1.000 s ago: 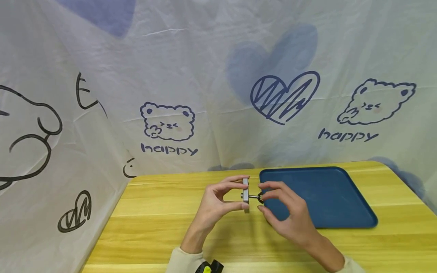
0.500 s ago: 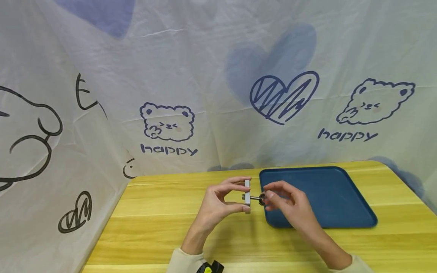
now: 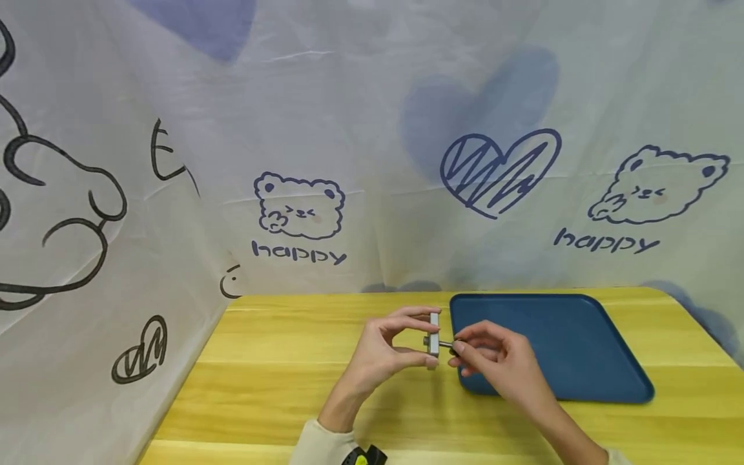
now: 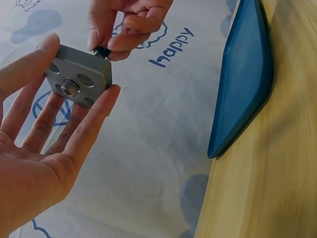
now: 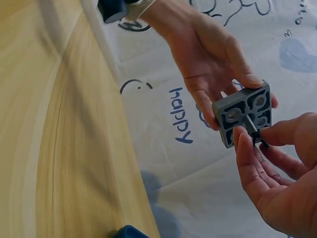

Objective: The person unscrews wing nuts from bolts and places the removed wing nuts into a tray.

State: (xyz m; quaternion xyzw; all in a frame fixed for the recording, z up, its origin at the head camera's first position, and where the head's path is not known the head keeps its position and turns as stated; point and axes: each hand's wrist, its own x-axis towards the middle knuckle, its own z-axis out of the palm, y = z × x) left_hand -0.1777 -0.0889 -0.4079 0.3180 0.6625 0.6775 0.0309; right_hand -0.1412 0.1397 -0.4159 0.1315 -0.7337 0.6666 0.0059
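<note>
A square grey block (image 4: 74, 74) with round holes near its corners is held edgewise by the thumb and fingertips of my left hand (image 3: 378, 352). Through its centre passes a thin metal rod (image 3: 445, 344), with a round bolt head (image 4: 70, 88) on the left face. The right wrist view shows ribs and recesses on the block's other face. At the rod's far end sits a small black knob (image 4: 102, 51), partly covered by fingers. My right hand (image 3: 506, 361) pinches that knob between thumb and fingers. Both hands are raised above the table.
A blue tray (image 3: 546, 349) lies on the wood-grain table (image 3: 261, 387), behind and to the right of the hands. Printed cloth (image 3: 383, 148) hangs along the back and left side. A dark device (image 3: 365, 456) is strapped at the left wrist.
My right fingers were spread around the black knob; they have come together and now pinch it. My left hand keeps its hold on the block. The head view has shifted slightly.
</note>
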